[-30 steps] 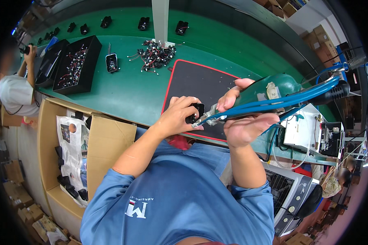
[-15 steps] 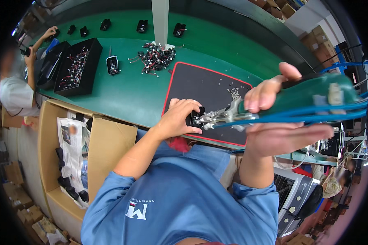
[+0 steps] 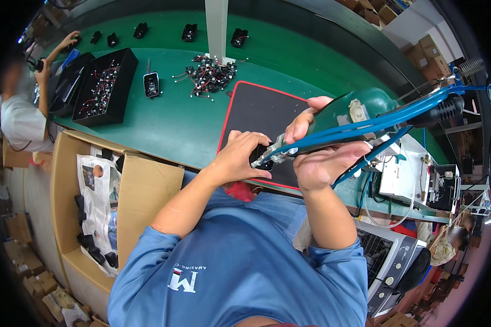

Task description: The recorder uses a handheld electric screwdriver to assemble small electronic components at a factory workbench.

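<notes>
The tool (image 3: 372, 99) has a glossy, smooth green body, a shiny metal nose (image 3: 280, 150) and smooth blue plastic hoses (image 3: 409, 118). The case (image 3: 267, 165) looks plastic, the mat (image 3: 262, 111) matt, the surface (image 3: 163, 128) smooth with faint sheen, the carton (image 3: 150, 188) matt cardboard, the shirt (image 3: 240, 245) soft cloth.

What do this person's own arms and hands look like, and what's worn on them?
The left hand and right hand show no gloves, and both forearms are bare. Short, plain blue sleeves end near the elbows.
</notes>
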A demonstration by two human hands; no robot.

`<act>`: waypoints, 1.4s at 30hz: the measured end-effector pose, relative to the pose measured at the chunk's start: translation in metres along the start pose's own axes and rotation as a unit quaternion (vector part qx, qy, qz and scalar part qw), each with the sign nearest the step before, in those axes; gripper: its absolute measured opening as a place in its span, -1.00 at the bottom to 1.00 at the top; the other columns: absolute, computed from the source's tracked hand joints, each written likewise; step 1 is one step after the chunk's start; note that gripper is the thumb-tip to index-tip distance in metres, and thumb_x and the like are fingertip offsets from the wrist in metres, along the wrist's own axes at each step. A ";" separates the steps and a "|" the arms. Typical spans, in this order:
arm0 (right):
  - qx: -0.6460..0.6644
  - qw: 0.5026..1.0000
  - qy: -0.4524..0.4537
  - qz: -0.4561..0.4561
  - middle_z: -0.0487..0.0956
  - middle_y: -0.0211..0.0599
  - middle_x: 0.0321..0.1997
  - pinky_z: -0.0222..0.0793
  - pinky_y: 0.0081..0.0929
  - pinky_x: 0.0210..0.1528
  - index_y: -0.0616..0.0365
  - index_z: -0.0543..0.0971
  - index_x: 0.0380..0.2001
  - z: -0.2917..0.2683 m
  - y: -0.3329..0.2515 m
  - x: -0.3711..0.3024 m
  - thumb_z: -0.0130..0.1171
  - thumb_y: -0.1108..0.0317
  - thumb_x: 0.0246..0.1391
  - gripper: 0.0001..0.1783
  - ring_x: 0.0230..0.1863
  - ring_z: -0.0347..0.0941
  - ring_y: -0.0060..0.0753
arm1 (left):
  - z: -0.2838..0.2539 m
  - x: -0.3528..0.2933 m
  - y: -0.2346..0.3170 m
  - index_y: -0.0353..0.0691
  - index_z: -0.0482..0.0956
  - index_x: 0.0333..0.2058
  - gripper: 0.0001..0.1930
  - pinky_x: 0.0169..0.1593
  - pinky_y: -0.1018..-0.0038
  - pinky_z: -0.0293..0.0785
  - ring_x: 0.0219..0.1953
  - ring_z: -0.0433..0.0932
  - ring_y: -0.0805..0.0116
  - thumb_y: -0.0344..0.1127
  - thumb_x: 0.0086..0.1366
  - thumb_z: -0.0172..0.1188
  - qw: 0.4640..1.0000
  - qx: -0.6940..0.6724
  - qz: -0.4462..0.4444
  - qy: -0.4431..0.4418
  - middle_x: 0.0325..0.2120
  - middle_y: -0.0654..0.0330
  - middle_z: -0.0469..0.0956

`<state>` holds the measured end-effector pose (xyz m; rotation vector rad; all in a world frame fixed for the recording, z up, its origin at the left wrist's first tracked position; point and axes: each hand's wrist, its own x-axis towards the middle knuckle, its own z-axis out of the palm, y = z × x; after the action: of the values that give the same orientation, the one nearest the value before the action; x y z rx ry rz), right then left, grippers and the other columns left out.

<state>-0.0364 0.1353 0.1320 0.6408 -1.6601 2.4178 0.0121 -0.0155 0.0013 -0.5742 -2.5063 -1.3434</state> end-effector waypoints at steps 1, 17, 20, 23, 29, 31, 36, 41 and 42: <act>0.008 1.000 0.006 0.005 0.50 -0.26 -0.53 0.46 -0.52 -0.46 0.38 0.42 0.06 0.000 0.001 -0.001 -0.27 -0.80 0.02 0.25 -0.55 0.49 -0.41 | 0.000 0.000 0.000 -0.10 0.50 0.08 -0.15 0.14 0.24 0.21 0.07 0.57 0.22 0.04 -0.19 0.68 1.000 -0.003 -0.004 -0.002 0.00 0.25 0.60; 0.001 1.000 0.012 0.007 0.50 -0.31 -0.49 0.45 -0.51 -0.45 0.36 0.39 0.10 0.004 0.001 0.020 -0.27 -0.76 0.08 0.21 -0.53 0.46 -0.46 | -0.006 0.007 -0.004 -0.19 0.47 0.19 -0.07 0.06 0.19 0.25 0.03 0.53 0.09 0.06 -0.15 0.67 0.999 0.015 -0.003 -0.049 -0.01 0.10 0.58; 0.093 0.992 -0.053 -0.073 0.50 -0.30 -0.44 0.44 -0.50 -0.44 0.36 0.34 0.23 -0.009 -0.068 0.052 -0.28 -0.66 0.22 0.15 -0.50 0.46 -0.47 | -0.009 0.011 -0.007 -0.19 0.39 0.31 -0.02 0.23 0.16 0.26 0.16 0.44 -0.01 -0.05 -0.08 0.66 0.999 0.011 0.025 -0.027 0.08 0.05 0.53; -0.015 0.993 0.018 -0.112 0.49 -0.29 -0.38 0.44 -0.50 -0.44 0.32 0.32 0.28 -0.015 -0.104 0.055 -0.27 -0.55 0.32 0.04 -0.47 0.46 -0.49 | -0.025 0.054 -0.018 -0.22 0.38 0.31 -0.08 0.28 0.10 0.25 0.22 0.38 -0.05 -0.12 -0.02 0.61 0.998 0.066 0.020 0.000 0.15 0.02 0.47; -0.112 0.990 0.034 -0.083 0.54 -0.17 -0.09 0.55 -0.41 -0.15 0.37 0.22 0.39 -0.047 -0.065 0.020 0.00 -0.10 0.46 -0.23 -0.21 0.52 -0.41 | -0.036 0.205 -0.110 -0.22 0.42 0.25 -0.23 0.29 0.07 0.29 0.24 0.39 -0.08 -0.19 0.05 0.50 0.969 0.238 -0.071 0.001 0.18 -0.01 0.41; -0.154 0.984 0.067 -0.055 0.50 -0.12 0.02 0.44 -0.27 0.19 0.39 0.20 0.40 -0.058 -0.056 -0.004 0.03 0.08 0.47 -0.31 0.07 0.49 -0.28 | -0.033 0.241 -0.131 -0.18 0.40 0.27 -0.20 0.29 0.04 0.32 0.28 0.39 -0.09 -0.25 0.03 0.52 0.964 0.241 -0.114 -0.014 0.20 0.00 0.39; -0.529 0.790 -0.007 -0.310 0.48 0.00 0.06 0.41 -0.14 0.18 0.35 0.48 0.14 -0.077 -0.052 -0.062 0.20 0.37 0.19 -0.53 0.13 0.44 -0.01 | -0.036 0.240 -0.154 -0.16 0.34 0.35 -0.20 0.40 0.04 0.24 0.41 0.28 -0.03 -0.28 0.16 0.50 0.961 0.244 -0.122 -0.052 0.38 -0.02 0.27; -0.374 0.909 -0.158 0.096 0.60 -0.15 -0.25 0.55 -0.21 -0.07 0.22 0.66 -0.14 -0.040 0.007 -0.050 0.32 0.42 0.15 -0.79 -0.22 0.59 -0.07 | -0.102 0.193 -0.093 -0.29 0.50 0.20 -0.50 0.33 0.20 0.41 0.28 0.46 -0.09 -0.32 0.31 0.36 0.990 0.097 0.061 -0.083 0.20 -0.07 0.50; -0.402 0.890 -0.205 0.064 0.61 -0.13 -0.22 0.56 -0.18 -0.08 0.21 0.66 -0.15 -0.034 0.027 -0.044 0.33 0.41 0.14 -0.79 -0.20 0.60 -0.02 | -0.128 0.165 -0.064 -0.30 0.53 0.15 -0.58 0.25 0.20 0.49 0.17 0.56 -0.03 -0.30 0.37 0.31 0.993 0.073 0.039 -0.085 0.11 -0.06 0.56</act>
<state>-0.0152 0.1620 0.0799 0.9251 -2.6738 1.4437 -0.1609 -0.1169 0.0877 -0.7751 -2.6566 -1.1153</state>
